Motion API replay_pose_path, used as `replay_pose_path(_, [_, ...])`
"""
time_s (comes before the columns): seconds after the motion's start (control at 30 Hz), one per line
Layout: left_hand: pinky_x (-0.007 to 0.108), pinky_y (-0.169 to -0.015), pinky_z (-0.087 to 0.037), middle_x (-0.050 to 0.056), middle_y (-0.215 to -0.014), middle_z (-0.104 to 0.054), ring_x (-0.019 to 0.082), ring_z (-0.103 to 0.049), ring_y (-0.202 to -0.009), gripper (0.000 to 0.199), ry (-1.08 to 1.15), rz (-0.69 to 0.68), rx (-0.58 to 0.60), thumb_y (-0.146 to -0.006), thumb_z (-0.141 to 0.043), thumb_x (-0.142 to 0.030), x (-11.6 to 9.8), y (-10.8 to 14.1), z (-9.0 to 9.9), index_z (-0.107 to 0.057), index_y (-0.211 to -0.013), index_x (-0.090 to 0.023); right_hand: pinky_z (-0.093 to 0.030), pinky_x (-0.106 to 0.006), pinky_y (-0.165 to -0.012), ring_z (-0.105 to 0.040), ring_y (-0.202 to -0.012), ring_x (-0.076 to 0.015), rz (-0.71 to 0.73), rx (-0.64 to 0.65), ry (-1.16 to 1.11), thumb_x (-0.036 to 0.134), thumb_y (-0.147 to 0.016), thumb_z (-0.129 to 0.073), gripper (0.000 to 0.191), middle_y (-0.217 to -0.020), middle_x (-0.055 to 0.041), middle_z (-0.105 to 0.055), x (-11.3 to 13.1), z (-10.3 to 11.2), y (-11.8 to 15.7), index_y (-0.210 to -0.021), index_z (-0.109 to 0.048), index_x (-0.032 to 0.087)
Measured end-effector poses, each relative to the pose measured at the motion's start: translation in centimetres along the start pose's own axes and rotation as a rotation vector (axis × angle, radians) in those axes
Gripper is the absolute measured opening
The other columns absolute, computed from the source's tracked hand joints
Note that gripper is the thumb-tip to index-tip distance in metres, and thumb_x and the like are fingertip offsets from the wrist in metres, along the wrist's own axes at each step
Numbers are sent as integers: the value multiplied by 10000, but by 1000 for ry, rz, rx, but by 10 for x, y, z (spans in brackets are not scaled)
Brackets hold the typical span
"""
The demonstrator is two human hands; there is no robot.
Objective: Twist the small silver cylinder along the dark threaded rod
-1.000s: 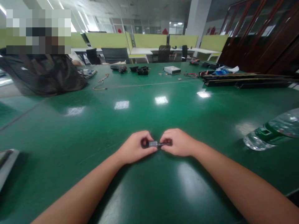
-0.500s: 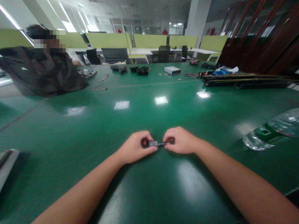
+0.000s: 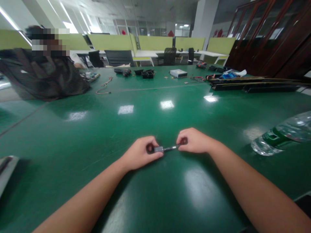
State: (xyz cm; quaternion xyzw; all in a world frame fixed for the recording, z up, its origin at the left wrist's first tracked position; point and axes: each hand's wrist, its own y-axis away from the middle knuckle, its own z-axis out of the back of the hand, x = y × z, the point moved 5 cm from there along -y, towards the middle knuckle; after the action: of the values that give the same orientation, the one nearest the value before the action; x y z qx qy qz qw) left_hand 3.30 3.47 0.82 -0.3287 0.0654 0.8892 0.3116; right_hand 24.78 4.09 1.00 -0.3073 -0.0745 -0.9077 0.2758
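Just above the green table [image 3: 145, 113], my left hand [image 3: 142, 153] is closed around a short grey cylinder [image 3: 159, 149], with thumb and fingers curled into a ring. A thin dark rod [image 3: 168, 149] runs out of the cylinder towards the right and has a bright silver stretch near its far end. The kind of tool or part is too small to make out. My right hand [image 3: 195, 140] pinches the rod's right end between thumb and fingertips; that tip is hidden by the fingers.
A clear plastic bottle [image 3: 279, 137] with a green label lies at the right. At the far left stands a dark bag [image 3: 46, 76], with a person behind it. A white box [image 3: 178, 73], black parts [image 3: 147, 74] and long dark strips [image 3: 255, 84] lie along the far side.
My right hand has moved a little to the right and away from me, and more of the rod shows between the hands. The left hand stays about where it was.
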Motion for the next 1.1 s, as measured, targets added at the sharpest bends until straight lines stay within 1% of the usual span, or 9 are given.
replay_pose_path(0.07, [244, -610, -405, -7, -756, -607, 142, -540, -670, 288, 0, 4, -2, -824, -702, -450, 0, 0, 0, -618, -842, -174, -464, -239, -648, -630, -704, -134, -62, -4, -17, 195, -711, -760, 142, -803, -22, -705, -8, 5, 1, -850, -757, 166])
replay_pose_path(0.13, [244, -610, -406, -6, -756, -609, 143, -541, -671, 289, -2, 5, -5, -821, -705, -450, -1, 0, 1, -617, -838, -175, -464, -237, -645, -628, -699, -132, -67, -4, -26, 189, -706, -764, 145, -795, -20, -703, -10, 7, 1, -849, -761, 164])
replay_pose_path(0.43, [241, -603, -407, -6, -753, -616, 143, -550, -668, 280, -11, -5, -12, -810, -715, -441, 1, 0, -1, -623, -836, -177, -436, -229, -634, -602, -689, -118, 79, 14, -61, 236, -762, -753, 116, -776, -9, -684, 11, -7, -1, -862, -769, 178])
replay_pose_path(0.53, [242, -606, -405, -9, -753, -620, 147, -557, -678, 275, -21, -6, -19, -769, -754, -413, 0, 0, 0, -633, -846, -179, -443, -240, -674, -613, -729, -127, 126, -16, -41, 243, -784, -742, 125, -813, -22, -693, 20, -14, -3, -885, -766, 174])
replay_pose_path(0.63, [243, -607, -398, -17, -747, -626, 147, -561, -672, 313, -37, -27, -10, -730, -791, -423, -3, 0, 1, -646, -875, -187, -450, -239, -688, -610, -735, -128, 144, -64, -46, 233, -798, -735, 159, -839, -31, -698, 26, -21, -6, -943, -757, 172])
replay_pose_path(0.7, [246, -621, -407, -16, -760, -634, 145, -566, -677, 317, -27, -53, -6, -761, -765, -440, -6, 1, 2, -648, -918, -190, -454, -239, -696, -611, -739, -128, 151, -83, -47, 233, -805, -735, 166, -859, -35, -705, 29, -24, -7, -960, -751, 175])
replay_pose_path(0.8, [244, -629, -418, -11, -767, -639, 141, -572, -682, 252, -2, -50, -2, -834, -692, -413, -7, 1, 3, -649, -942, -189, -453, -243, -698, -613, -748, -133, 159, -100, -41, 255, -810, -739, 159, -867, -37, -711, 29, -26, -8, -950, -745, 178])
replay_pose_path(0.9, [245, -626, -413, -13, -755, -637, 142, -572, -680, 213, -22, -41, 10, -810, -707, -368, -6, 0, 2, -656, -913, -189, -450, -244, -697, -611, -749, -135, 166, -102, -50, 270, -805, -747, 163, -854, -34, -706, 28, -26, -8, -940, -741, 179])
replay_pose_path(1.1, [251, -621, -400, -6, -738, -636, 149, -568, -674, 236, -57, -38, -2, -777, -724, -392, -6, 0, 2, -639, -838, -181, -441, -249, -713, -600, -762, -139, 201, -83, -20, 164, -761, -731, 182, -858, -26, -694, 32, -27, -6, -941, -733, 189])
